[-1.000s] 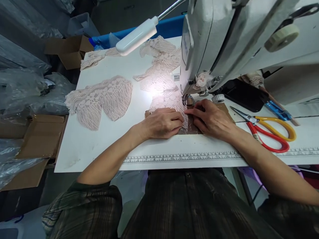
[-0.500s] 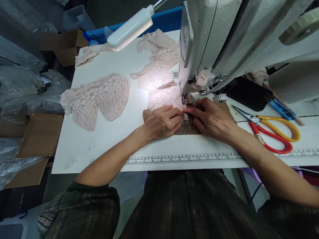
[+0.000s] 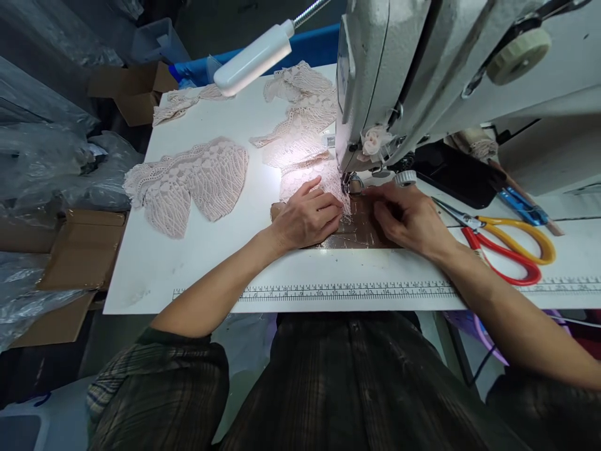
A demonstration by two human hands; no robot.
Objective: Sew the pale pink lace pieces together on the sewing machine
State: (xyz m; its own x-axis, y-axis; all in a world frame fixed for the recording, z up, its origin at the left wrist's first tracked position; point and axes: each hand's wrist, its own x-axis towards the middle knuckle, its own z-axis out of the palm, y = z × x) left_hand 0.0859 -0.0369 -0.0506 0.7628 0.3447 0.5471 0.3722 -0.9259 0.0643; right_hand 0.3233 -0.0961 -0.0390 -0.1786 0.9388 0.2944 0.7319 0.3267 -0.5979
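Head view: the left hand (image 3: 307, 216) lies flat, fingers spread narrow, pressing the pink lace piece (image 3: 310, 176) beside the sewing machine's presser foot (image 3: 353, 183); the right hand (image 3: 407, 216) rests fingers-down on the brown pad (image 3: 357, 232), gripping nothing; scissors (image 3: 509, 247) lie on the desk (image 3: 188, 269).

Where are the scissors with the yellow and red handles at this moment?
In the head view, the scissors lie on the white table, just beyond the right hand, near the ruler strip.
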